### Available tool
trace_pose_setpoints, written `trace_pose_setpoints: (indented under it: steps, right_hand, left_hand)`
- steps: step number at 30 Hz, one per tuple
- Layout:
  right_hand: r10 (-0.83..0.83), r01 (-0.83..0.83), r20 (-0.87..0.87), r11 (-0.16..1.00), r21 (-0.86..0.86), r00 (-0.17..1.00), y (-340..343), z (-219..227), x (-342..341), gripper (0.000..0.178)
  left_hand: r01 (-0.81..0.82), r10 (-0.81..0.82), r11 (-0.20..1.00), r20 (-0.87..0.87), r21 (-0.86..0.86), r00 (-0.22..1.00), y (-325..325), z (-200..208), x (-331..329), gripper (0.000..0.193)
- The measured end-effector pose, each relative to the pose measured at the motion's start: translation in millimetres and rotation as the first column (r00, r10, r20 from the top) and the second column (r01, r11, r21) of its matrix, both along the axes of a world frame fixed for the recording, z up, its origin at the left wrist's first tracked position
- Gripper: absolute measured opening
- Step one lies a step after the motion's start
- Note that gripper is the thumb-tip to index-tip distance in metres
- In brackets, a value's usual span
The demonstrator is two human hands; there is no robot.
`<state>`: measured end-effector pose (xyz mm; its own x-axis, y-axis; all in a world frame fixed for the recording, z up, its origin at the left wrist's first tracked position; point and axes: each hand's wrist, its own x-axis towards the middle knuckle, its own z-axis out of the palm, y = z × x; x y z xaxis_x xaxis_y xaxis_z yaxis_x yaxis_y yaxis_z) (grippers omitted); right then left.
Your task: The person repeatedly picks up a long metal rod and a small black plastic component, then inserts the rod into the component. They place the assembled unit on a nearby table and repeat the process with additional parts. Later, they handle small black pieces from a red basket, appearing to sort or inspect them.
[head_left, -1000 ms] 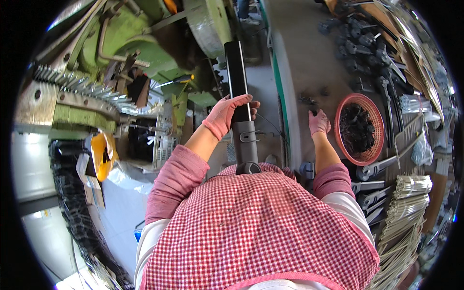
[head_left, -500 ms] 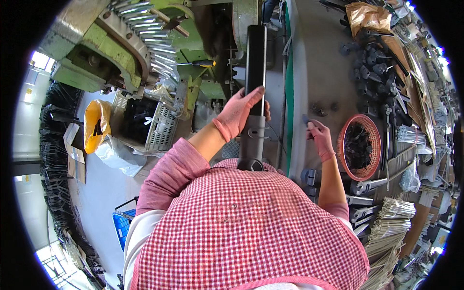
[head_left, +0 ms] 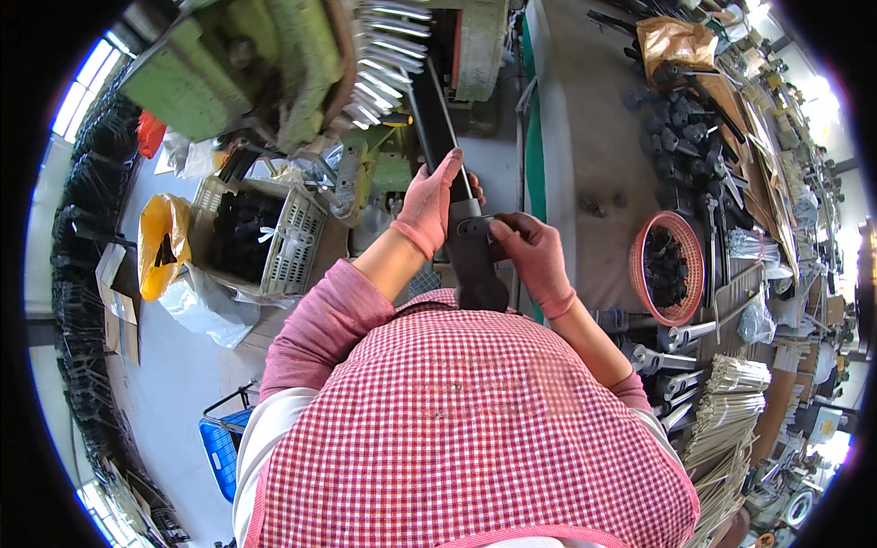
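My left hand [head_left: 429, 205], in a pink work glove, is closed round a long black tube [head_left: 433, 123] with a bright edge. The tube slants away from my body, its far end up beside the green machine. At the tube's near end is a dark grey fitting [head_left: 473, 269] with a rounded end close to my apron. My right hand [head_left: 537, 256], also gloved in pink, meets the fitting's upper part from the right. Its thumb and fingers are pinched at a small oval piece [head_left: 475, 226] lying against the fitting; the fingers partly hide it.
Ahead on the left stands a green machine [head_left: 228, 78] with a row of metal rods [head_left: 388, 55]. A cream crate [head_left: 297, 242] of black parts is below it. On the bench at right are a red basket [head_left: 638, 265], loose black parts [head_left: 685, 137] and bundled strips [head_left: 731, 411].
My right hand has come left from over the bench to the fitting, carrying a small dark piece. The tube's far end has swung left, and the fitting has turned. The view has shifted.
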<state>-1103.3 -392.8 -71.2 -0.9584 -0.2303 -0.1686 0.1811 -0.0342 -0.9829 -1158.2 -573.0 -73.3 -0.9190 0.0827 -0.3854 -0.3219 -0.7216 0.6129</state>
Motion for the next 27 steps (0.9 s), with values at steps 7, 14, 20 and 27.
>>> trace_pose_setpoints:
  steps: [7,14,20,27]
  right_hand:
    - [0.359,-0.163,-0.183,0.745,0.647,0.915,-75,10,-18,0.065]
    - [0.38,-0.382,0.065,0.879,0.285,0.923,-150,19,-50,0.039]
    - [0.447,-0.454,0.167,0.891,0.004,0.879,-214,31,-95,0.04]
    - [0.473,-0.501,0.212,0.859,0.104,0.855,-235,54,-95,0.038]
  left_hand:
    - [-0.364,0.367,0.929,0.053,-0.061,0.929,-44,-19,-7,0.024]
    - [-0.44,0.43,0.831,-0.111,-0.34,0.896,-114,-21,31,0.036]
    - [-0.709,0.648,0.682,-0.299,-0.182,0.7,-159,-28,51,0.039]
    - [-0.516,0.47,0.842,-0.254,-0.159,0.845,-185,-18,52,0.055]
